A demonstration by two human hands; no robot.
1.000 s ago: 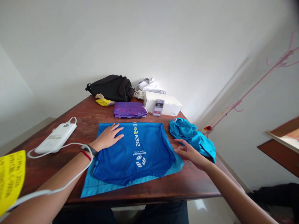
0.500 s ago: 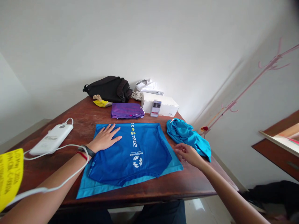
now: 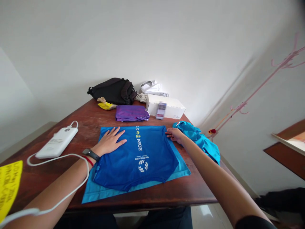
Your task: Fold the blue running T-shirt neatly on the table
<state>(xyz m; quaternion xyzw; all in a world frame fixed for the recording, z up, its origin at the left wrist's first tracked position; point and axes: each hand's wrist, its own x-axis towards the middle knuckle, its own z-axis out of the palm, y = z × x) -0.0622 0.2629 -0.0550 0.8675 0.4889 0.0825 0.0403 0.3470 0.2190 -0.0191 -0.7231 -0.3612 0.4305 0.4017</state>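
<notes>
A dark blue sleeveless shirt [image 3: 114, 171] with white and yellow print lies spread on the table, its lettering running sideways. Light blue fabric [image 3: 91, 194] shows beneath it along the near and right edges. My left hand [image 3: 111, 142] rests flat on the shirt's left side, fingers spread. At the far right corner is my right hand [image 3: 175, 135], its fingers slightly bent and apart, their tips at the shirt's edge. Just right of that hand lies a crumpled turquoise garment [image 3: 202, 143], partly behind the forearm.
Along the back of the wooden table [image 3: 81, 116] are a black bag [image 3: 111, 90], a folded purple cloth [image 3: 132, 113], a white box [image 3: 176, 108] and white fabric [image 3: 153, 87]. A white power bank [image 3: 57, 143] trails a cable across my left forearm. A pink coat stand [image 3: 259, 90] leans at right.
My right hand has moved away from me along the shirt's right edge to its far corner. My left hand stays on the shirt. The view has shifted slightly.
</notes>
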